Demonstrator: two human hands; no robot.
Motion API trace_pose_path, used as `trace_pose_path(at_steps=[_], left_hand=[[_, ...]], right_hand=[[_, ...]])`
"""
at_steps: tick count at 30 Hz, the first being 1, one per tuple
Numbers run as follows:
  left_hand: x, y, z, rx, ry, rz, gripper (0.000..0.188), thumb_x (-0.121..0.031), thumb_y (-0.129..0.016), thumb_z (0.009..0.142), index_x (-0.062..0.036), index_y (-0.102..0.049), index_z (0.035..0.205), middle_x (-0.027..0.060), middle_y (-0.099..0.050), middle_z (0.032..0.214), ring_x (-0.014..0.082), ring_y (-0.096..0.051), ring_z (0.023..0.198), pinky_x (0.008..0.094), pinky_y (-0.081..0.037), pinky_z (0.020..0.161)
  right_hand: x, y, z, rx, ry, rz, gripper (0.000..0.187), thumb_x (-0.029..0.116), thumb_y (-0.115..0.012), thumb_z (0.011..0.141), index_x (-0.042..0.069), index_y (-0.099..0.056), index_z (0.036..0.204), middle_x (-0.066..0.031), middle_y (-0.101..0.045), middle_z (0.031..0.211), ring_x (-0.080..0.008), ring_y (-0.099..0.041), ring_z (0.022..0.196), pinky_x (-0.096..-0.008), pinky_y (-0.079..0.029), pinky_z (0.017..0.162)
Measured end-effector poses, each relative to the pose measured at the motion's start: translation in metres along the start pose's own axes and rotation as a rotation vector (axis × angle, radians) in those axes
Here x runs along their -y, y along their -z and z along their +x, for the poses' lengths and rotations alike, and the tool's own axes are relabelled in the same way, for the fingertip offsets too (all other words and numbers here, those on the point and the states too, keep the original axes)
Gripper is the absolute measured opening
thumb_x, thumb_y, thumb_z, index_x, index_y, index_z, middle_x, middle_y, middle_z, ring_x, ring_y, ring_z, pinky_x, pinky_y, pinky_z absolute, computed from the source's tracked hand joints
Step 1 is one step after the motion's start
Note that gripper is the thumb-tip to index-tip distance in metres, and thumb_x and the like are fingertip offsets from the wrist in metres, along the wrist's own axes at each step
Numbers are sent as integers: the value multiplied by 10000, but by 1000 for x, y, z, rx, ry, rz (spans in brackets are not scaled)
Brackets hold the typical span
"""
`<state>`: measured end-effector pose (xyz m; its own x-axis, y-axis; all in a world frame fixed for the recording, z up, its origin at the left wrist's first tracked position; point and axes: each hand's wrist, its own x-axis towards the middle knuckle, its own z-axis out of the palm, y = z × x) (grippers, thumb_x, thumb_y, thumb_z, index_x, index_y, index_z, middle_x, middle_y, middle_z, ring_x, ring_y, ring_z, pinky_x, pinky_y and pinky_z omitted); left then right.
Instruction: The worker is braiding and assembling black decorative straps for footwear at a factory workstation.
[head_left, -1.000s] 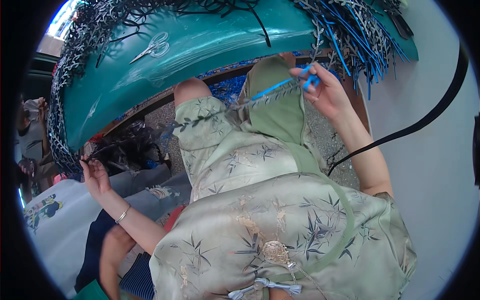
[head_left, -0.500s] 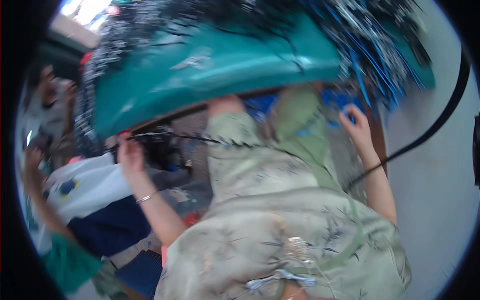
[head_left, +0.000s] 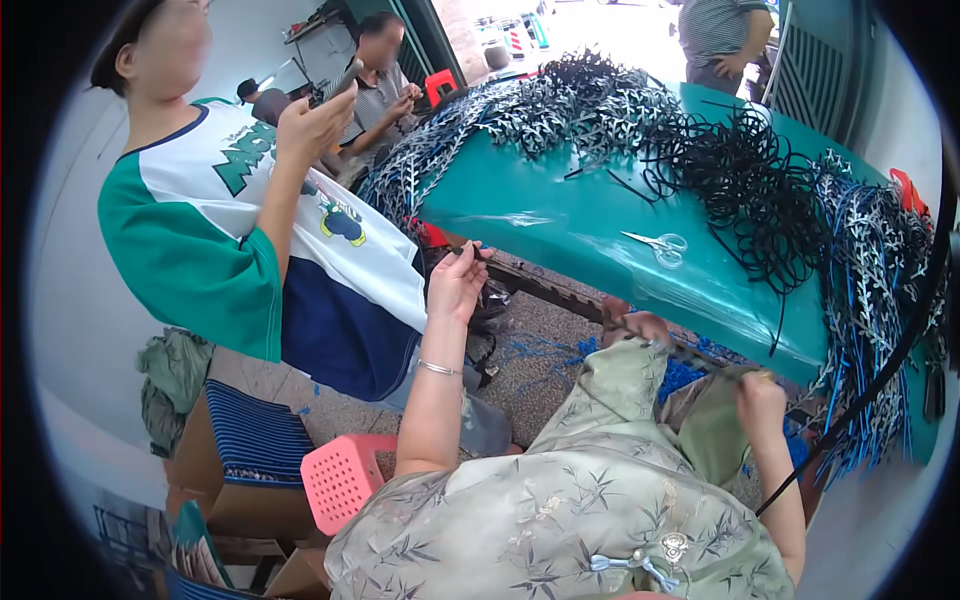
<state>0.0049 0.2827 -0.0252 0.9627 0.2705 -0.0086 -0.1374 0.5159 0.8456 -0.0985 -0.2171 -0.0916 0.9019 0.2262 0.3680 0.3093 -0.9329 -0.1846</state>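
Observation:
A dark strip [head_left: 570, 297] with small notches or tabs along it runs slanting across, above my lap. My left hand [head_left: 458, 285], with a bangle on its wrist, pinches the strip's far left end near the table edge. My right hand [head_left: 762, 408] is closed at the strip's right end, over my right knee; its fingers are partly blurred. A pair of scissors [head_left: 662, 248] with clear handles lies on the green-covered table [head_left: 590, 215]. Beside it is a tangled heap of plain black strips [head_left: 750, 190].
Bundles of cut grey-and-blue strips [head_left: 540, 115] cover the table's far side and hang off its right end. A person with a phone [head_left: 345, 80] stands close at my left; others are beyond. A pink stool [head_left: 345, 483] and a box of striped cloth [head_left: 255, 430] are at lower left.
The view has tilted up and turned left. My right hand, earlier raised with fingers apart, is now closed at the strip's right end. My left hand still pinches the other end.

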Motion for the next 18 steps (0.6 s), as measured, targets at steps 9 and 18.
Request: trace_pose_path(at_steps=[9, 18], left_hand=[[26, -35, 10, -4, -209, 396, 115, -136, -625, 925, -38, -670, 888, 69, -700, 801, 69, -564, 608, 192, -449, 606], [90, -109, -74, 784, -522, 1345, 410, -63, -681, 807, -98, -641, 1213, 127, -654, 761, 199, -614, 662, 308, -498, 653]], right_hand=[[45, -57, -5, -93, -43, 272, 175, 107, -660, 787, 22, -591, 923, -195, -590, 851, -393, -600, 733, -472, -491, 619], [46, -48, 2, 26, -126, 619, 80, 69, -656, 798, 9, -662, 850, -165, -617, 770, -336, -615, 695, -405, -483, 615]])
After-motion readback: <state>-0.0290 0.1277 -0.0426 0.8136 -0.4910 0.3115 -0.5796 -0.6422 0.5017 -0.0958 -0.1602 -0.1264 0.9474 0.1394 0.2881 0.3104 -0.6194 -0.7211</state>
